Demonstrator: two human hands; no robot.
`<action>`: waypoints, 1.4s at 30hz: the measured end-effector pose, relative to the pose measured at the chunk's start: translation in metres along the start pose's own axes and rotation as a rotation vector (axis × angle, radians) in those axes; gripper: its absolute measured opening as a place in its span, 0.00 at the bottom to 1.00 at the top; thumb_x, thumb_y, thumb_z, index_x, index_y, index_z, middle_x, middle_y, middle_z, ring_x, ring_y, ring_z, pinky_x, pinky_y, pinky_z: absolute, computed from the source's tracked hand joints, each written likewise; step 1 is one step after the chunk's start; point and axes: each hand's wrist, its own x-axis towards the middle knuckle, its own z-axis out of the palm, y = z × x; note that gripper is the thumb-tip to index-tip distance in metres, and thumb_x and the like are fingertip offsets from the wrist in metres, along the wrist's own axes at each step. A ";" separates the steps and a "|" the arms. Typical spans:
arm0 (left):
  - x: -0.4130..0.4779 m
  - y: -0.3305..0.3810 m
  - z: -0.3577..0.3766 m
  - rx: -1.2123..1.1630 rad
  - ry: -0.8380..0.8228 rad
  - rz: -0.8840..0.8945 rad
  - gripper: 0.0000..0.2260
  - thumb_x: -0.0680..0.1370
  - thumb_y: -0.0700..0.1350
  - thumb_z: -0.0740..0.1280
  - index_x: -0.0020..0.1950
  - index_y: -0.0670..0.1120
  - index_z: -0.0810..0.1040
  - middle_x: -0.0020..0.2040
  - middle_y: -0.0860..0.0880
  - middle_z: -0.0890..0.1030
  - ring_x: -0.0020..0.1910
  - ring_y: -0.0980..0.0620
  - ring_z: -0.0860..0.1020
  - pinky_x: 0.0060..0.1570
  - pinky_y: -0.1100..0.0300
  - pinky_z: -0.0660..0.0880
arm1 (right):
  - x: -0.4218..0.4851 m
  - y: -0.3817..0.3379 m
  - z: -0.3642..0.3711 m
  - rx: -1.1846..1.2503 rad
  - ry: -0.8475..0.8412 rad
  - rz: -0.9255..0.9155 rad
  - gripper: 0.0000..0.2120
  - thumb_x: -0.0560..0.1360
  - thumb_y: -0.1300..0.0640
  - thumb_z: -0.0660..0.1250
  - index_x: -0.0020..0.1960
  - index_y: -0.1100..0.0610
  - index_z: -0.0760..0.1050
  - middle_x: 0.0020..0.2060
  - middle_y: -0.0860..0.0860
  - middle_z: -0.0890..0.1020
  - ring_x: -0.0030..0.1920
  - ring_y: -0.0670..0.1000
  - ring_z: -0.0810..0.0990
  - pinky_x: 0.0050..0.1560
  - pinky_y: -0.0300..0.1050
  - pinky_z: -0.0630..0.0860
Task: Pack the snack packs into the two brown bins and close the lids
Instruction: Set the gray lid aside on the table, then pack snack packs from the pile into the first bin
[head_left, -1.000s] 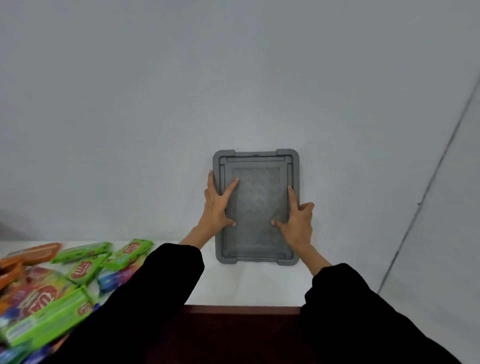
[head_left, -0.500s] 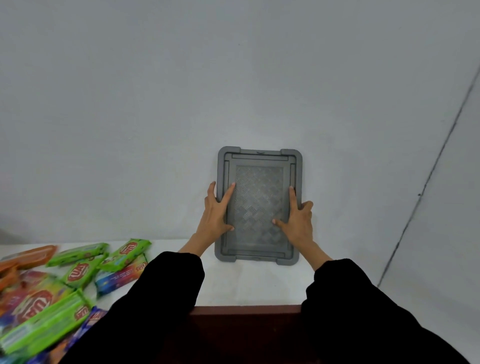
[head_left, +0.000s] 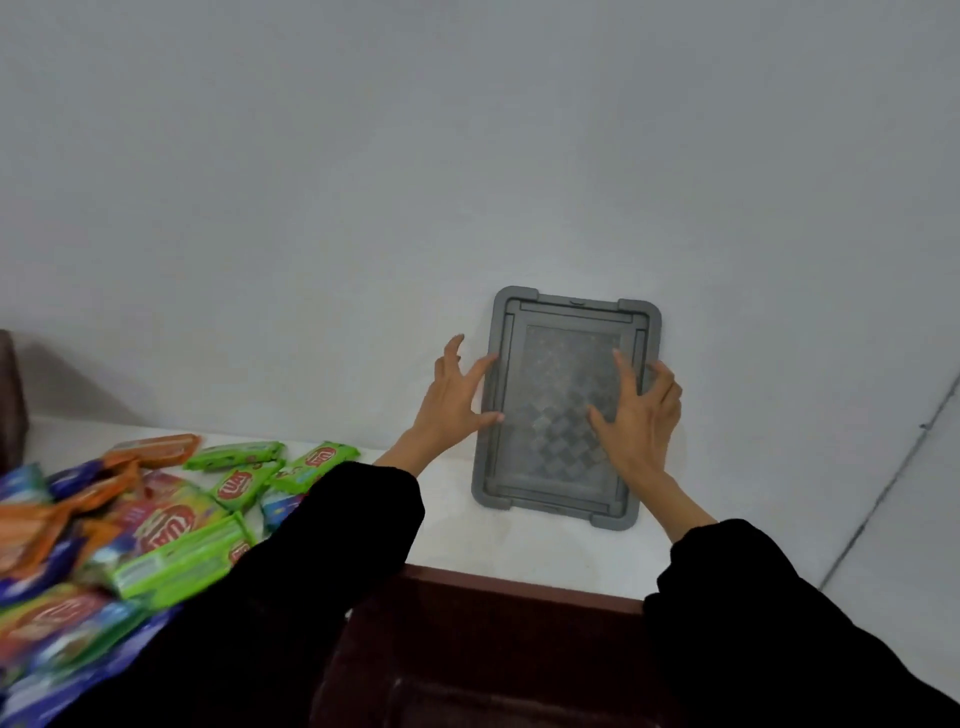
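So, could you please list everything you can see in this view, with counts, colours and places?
grey lid: one, grey with a woven-pattern panel, right of centre, lower edge on the table, in front of the wall.
snack packs: many, exact count unclear; green, orange, blue; piled on the table's left.
dark brown object: one, left edge, mostly cut off.
table: one, white top, dark red-brown front edge.
wall: pale grey, behind.
sleeves: two, black.
left hand: fingers spread, touching the lid's left rim.
right hand: holds the lid's right rim, forefinger on its face.
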 end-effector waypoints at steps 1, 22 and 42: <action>-0.004 -0.004 -0.011 -0.003 0.008 -0.012 0.34 0.71 0.50 0.73 0.73 0.50 0.61 0.75 0.41 0.50 0.71 0.41 0.59 0.62 0.48 0.72 | 0.001 -0.009 0.000 0.003 0.013 -0.044 0.35 0.69 0.52 0.73 0.72 0.52 0.63 0.66 0.65 0.64 0.66 0.64 0.64 0.65 0.61 0.64; -0.282 -0.141 -0.209 0.207 -0.103 -0.820 0.20 0.75 0.48 0.68 0.65 0.43 0.73 0.63 0.40 0.74 0.64 0.43 0.71 0.59 0.57 0.66 | -0.145 -0.308 0.084 0.371 -0.936 -0.759 0.36 0.70 0.52 0.71 0.74 0.49 0.58 0.63 0.58 0.63 0.66 0.59 0.62 0.65 0.50 0.65; -0.292 -0.151 -0.202 0.372 -0.610 -0.754 0.35 0.71 0.60 0.68 0.74 0.60 0.55 0.69 0.47 0.61 0.70 0.43 0.57 0.70 0.42 0.55 | -0.160 -0.318 0.098 -0.068 -0.934 -1.289 0.38 0.72 0.54 0.70 0.75 0.45 0.53 0.69 0.56 0.64 0.66 0.55 0.68 0.60 0.47 0.71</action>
